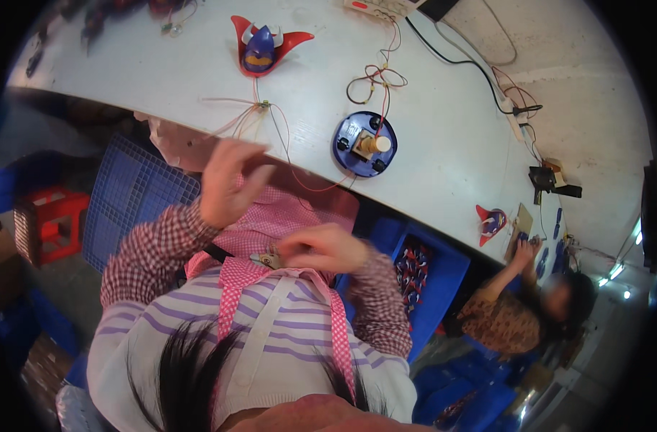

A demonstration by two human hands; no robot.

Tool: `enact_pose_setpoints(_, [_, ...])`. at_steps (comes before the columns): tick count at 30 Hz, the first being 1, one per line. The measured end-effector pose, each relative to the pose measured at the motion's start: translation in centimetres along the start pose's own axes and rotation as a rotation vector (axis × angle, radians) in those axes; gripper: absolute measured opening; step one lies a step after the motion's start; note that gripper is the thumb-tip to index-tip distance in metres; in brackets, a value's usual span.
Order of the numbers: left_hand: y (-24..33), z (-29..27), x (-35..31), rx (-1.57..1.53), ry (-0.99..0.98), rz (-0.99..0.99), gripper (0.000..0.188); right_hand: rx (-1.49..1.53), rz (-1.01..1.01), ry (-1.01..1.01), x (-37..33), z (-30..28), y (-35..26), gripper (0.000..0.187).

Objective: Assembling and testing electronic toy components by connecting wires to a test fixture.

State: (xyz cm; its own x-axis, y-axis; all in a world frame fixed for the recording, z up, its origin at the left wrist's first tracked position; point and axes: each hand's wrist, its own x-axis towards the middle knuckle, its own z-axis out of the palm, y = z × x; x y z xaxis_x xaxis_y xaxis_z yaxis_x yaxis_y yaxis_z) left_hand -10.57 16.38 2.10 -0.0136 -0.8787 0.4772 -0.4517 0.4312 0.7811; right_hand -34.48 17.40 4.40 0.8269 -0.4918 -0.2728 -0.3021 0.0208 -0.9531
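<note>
My left hand [231, 183] is raised just off the table's near edge, thumb and fingers apart, with nothing visible in it. In front of my pink checked apron [267, 212] is my right hand [325, 248], blurred, with its fingers bent; whether they hold anything is hidden. A small circuit board [262, 106] with several thin loose wires lies near the table edge beyond my left hand. Its wires run up to a red and blue winged toy part [260, 57] with white horns, and others toward a round dark-blue base [343, 162] carrying a cream-topped motor-like piece [375, 145].
The white table [444, 144] spans the far side. A red-and-black lead [375, 75] joins the base to a white box [379, 6]. A blue bin [440, 281] of toy parts stands right, a blue mesh crate [137, 187] and red stool [55, 223] left. A co-worker [512, 317] sits right.
</note>
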Motion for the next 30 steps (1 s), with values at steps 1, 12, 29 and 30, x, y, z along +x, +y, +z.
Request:
enact_pose_setpoints(1, [0.4,1.2,1.1,-0.034,-0.121,0.002,0.047,0.149,-0.065,0.010,-2.3,-1.5,-1.2,0.031])
enact_pose_setpoints(12, [-1.3,12.7,7.1,0.270,-0.335,0.209,0.106,-0.523,-0.229,1.074,3.0,-7.9,0.9,0.037])
enact_pose_setpoints(29, [-5.1,1.2,8.6,0.125,0.143,0.085,0.088,-0.429,-0.024,1.377,-2.5,-16.3,5.1,0.028])
enact_pose_setpoints(30, [-6.5,-0.5,9.4,0.108,0.199,-0.038,0.088,-0.382,-0.044,1.395,-2.4,-16.2,5.0,0.031])
